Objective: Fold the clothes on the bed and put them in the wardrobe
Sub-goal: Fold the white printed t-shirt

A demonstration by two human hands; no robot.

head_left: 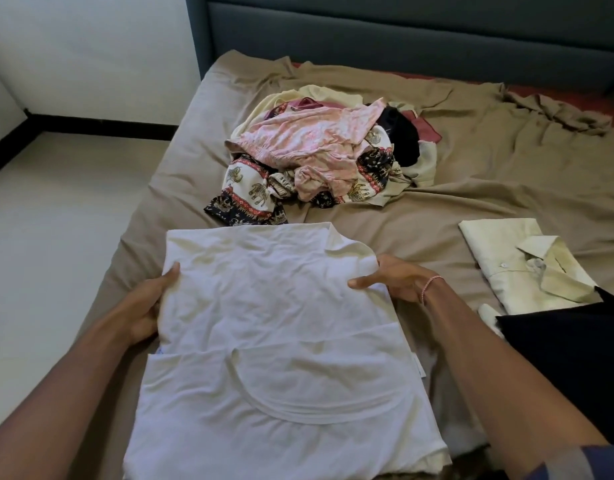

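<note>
A white T-shirt [271, 341] lies partly folded on the bed in front of me, its neckline toward me. My left hand [149, 306] grips its left edge, thumb on top and fingers under the cloth. At the shirt's right edge my right hand [395, 277] holds the fabric the same way, thumb on top. Further back sits a heap of unfolded clothes [319, 154]: a pink garment, an elephant-print cloth, black and cream pieces.
A folded pale-yellow collared shirt [527, 265] lies at the right, with a black garment [568, 362] just below it. The bed has a rumpled tan sheet [489, 161] and a dark blue-grey headboard [402, 32]. Pale floor [56, 220] runs along the left.
</note>
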